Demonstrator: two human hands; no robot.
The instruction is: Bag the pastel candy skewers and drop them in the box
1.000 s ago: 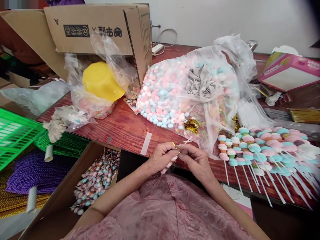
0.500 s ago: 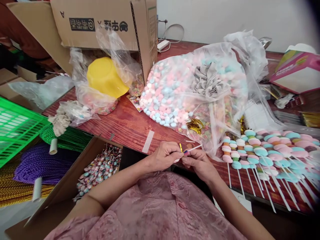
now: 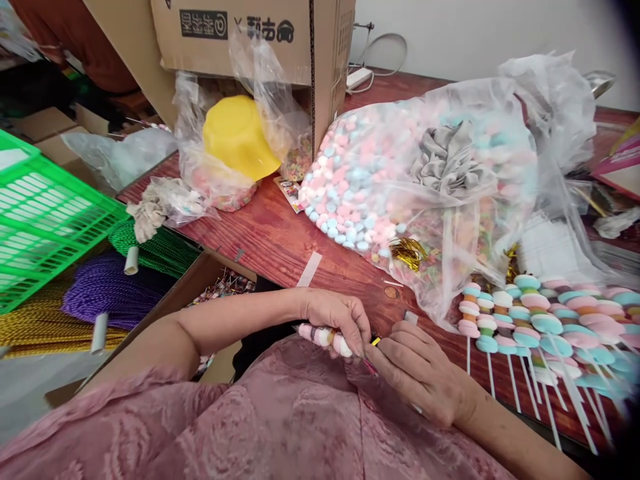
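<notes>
A candy skewer (image 3: 320,337) with pink, white and brown pieces lies tilted close to my shirt, partly under my left hand (image 3: 340,317). That hand is closed, thumb and fingers pinching the skewer's lower end. My right hand (image 3: 425,370) is closed at the same spot, its fingertips meeting the left ones. A short yellow tie (image 3: 376,341) shows between the two hands, with a dark pink bit just below it. Most of the stick is hidden behind my right fingers. To the right, many marshmallow skewers (image 3: 547,323) lie in a row with white sticks toward me.
On the red wooden table (image 3: 270,233) sits a big clear bag of marshmallows (image 3: 350,180) with a grey scrunchie on top. A yellow hat-shaped thing (image 3: 237,137), a cardboard box (image 3: 240,53) and a green basket (image 3: 50,220) stand left. Purple twisted bundles (image 3: 115,297) lie below.
Both hands have come down closer to my body, and the skewer's candy pieces now show under my left hand. My right hand has turned over the stick. The view has shifted left.
</notes>
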